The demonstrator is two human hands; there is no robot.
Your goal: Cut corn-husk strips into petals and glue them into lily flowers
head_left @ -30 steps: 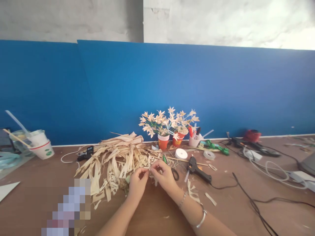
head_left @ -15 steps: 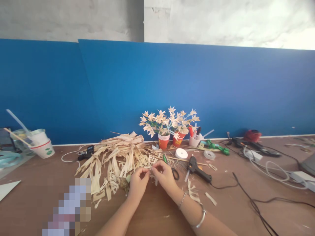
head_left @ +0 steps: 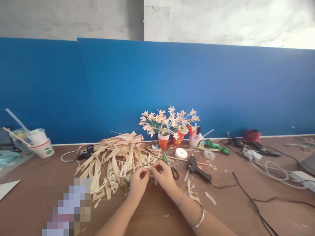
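My left hand (head_left: 138, 181) and my right hand (head_left: 162, 173) meet fingertip to fingertip above the front middle of the table. Both are pinched closed on something small and pale between them, too small to make out. Just left of my left hand spreads a heap of dried corn husks (head_left: 115, 154), some with pieces cut out of them. Black-handled scissors (head_left: 175, 173) lie partly hidden behind my right hand. Right of them is a black hot glue gun (head_left: 199, 169), with cut husk scraps (head_left: 193, 190) in front of it.
Two red cups (head_left: 163, 142) of pale handmade flowers (head_left: 159, 119) stand against the blue partition (head_left: 172, 75). Nearby are a white tape roll (head_left: 181, 153) and a clear tape roll (head_left: 209, 154). Black cables (head_left: 253, 203) cross the right side. A paper cup (head_left: 42, 148) stands far left.
Almost nothing differs. Both hands keep the same pinch at the same place, and the view has shifted very slightly.
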